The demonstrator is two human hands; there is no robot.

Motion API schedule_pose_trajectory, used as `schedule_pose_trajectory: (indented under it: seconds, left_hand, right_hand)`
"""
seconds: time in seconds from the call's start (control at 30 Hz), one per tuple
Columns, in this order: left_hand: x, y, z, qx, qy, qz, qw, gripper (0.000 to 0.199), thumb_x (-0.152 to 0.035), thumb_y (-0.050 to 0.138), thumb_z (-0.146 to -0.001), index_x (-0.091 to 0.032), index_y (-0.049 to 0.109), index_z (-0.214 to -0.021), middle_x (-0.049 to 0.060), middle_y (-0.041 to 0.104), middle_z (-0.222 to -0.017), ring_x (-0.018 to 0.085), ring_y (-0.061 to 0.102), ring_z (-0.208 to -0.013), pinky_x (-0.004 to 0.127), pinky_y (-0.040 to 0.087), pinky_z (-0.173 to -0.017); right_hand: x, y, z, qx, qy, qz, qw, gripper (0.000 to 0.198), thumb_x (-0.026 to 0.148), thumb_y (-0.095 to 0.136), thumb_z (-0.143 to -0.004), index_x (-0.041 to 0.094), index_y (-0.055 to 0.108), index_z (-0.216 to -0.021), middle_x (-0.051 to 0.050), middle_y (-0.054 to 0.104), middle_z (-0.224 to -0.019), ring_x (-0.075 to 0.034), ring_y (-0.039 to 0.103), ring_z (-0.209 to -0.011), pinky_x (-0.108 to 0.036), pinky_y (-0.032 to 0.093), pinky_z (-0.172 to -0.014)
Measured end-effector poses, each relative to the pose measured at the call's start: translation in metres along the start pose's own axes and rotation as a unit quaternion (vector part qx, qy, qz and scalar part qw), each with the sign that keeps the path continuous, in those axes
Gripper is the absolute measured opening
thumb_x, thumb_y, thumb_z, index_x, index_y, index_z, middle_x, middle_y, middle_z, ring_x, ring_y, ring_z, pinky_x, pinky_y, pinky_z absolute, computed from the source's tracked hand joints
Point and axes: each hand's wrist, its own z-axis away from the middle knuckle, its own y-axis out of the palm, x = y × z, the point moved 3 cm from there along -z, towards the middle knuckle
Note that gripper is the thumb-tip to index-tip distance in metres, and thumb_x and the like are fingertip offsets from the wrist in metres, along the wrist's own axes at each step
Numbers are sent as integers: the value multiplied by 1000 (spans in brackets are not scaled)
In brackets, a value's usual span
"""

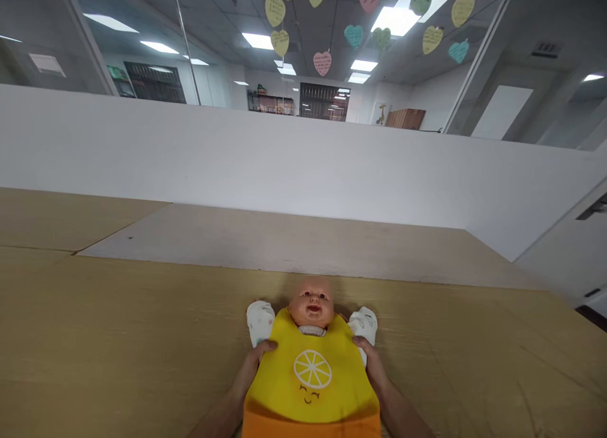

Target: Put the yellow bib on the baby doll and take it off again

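Clear glass panes (213, 59) hung with yellow, green, pink and teal heart-shaped paper notes (275, 11) stand farthest beyond the fingers, and through them show bright rectangular ceiling lights (258, 41) and a brown wooden cabinet (405, 118). Nearer the fingers comes a plain white wall (284, 166), then a pale greyish flat strip (284, 236), then the yellowish-brown wood-grained tabletop (142, 337), which spreads out to both sides of the hands. Between the two sets of fingers lies a bald plastic baby doll (312, 299), face up, its head just beyond the thumbs and a pale ribbed collar (312, 330) under its chin. Over its body, directly between the thumbs, is a bright yellow smooth bib (312, 375) printed with a white citrus slice and a small smiling face; its orange lower pocket (312, 429) sits on the near side of the fingers, cut off by the lower edge of the view. White patterned cloth mitts (260, 322) end the doll's arms, one just beyond each thumb. The left hand (250, 364) grips one side edge of the bib and the right hand (372, 362) the other, thumbs pressed on top; the remaining fingers are hidden, so whether they also hold the doll cannot be told.
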Motion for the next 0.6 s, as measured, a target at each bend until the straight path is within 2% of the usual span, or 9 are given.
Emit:
schedule_pose_trajectory:
  seconds: [0.17,0.3,0.4,0.47,0.53,0.6]
  left_hand:
    - [4,-2,4,-5,-19,12,1000,75,-27,73,-56,-25,56,-129,7,78,-102,39,67,-108,48,59,-86]
    - [0,-7,14,-25,-17,-13,999,71,-28,76,-58,-23,57,-127,9,77,-104,38,67,-109,44,58,-90]
    - [-8,-16,22,-2,24,-56,998,53,-25,78,-61,-25,65,-112,7,78,-101,35,67,-111,41,55,-95]
    - [-11,-27,25,11,48,-81,996,34,-26,79,-64,-26,68,-96,6,78,-97,33,68,-108,38,55,-93]
    - [-12,-41,26,1,63,-119,991,19,-28,79,-67,-27,66,-81,4,78,-90,30,72,-99,36,58,-83]
    - [-13,-57,29,-34,65,-177,982,14,-30,78,-69,-28,64,-73,1,77,-81,26,74,-84,32,59,-69]
  right_hand:
    - [-3,-5,0,33,51,-44,997,48,33,75,-54,21,70,-100,-4,75,-89,-29,71,-93,-38,55,-88]
    - [-3,-12,7,16,76,-56,995,36,31,80,-54,20,71,-87,-3,75,-81,-28,71,-92,-37,54,-88]
    - [-5,-17,17,15,99,-79,992,32,32,81,-56,21,71,-84,-3,75,-86,-28,71,-94,-38,54,-88]
    - [-6,-23,23,20,102,-83,991,34,34,81,-58,21,72,-88,-4,75,-93,-28,70,-97,-38,54,-89]
    - [-7,-29,27,35,96,-71,992,37,40,79,-62,22,73,-93,-5,75,-99,-28,69,-100,-39,54,-89]
    - [-8,-36,30,39,72,-42,996,38,46,76,-64,24,72,-96,-6,74,-103,-30,68,-103,-41,54,-89]
